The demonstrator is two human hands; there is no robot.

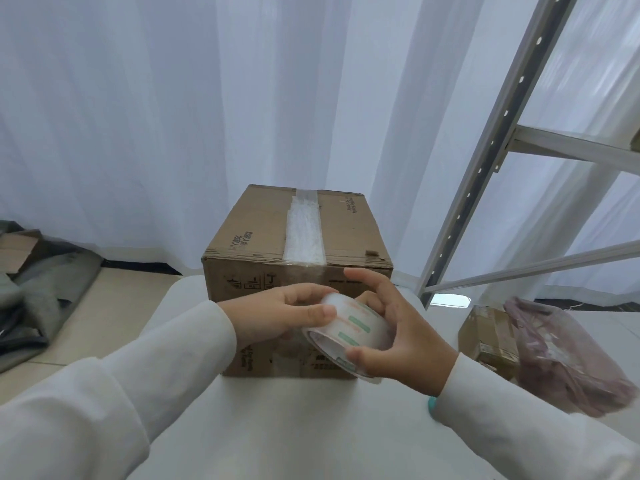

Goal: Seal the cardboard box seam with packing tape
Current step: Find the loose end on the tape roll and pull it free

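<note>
Head view: both hands, left hand and right hand, fingers clamped on the tape roll before the cardboard box on the white bench. Risk: a lost free end may tear or stick crooked across the seam.

I see a matt brown cardboard box with worn, crushed edges, a glossy wrinkled tape strip over its seam, a shiny clear tape roll, sheer white curtains, and pale painted metal shelving at right.
</note>
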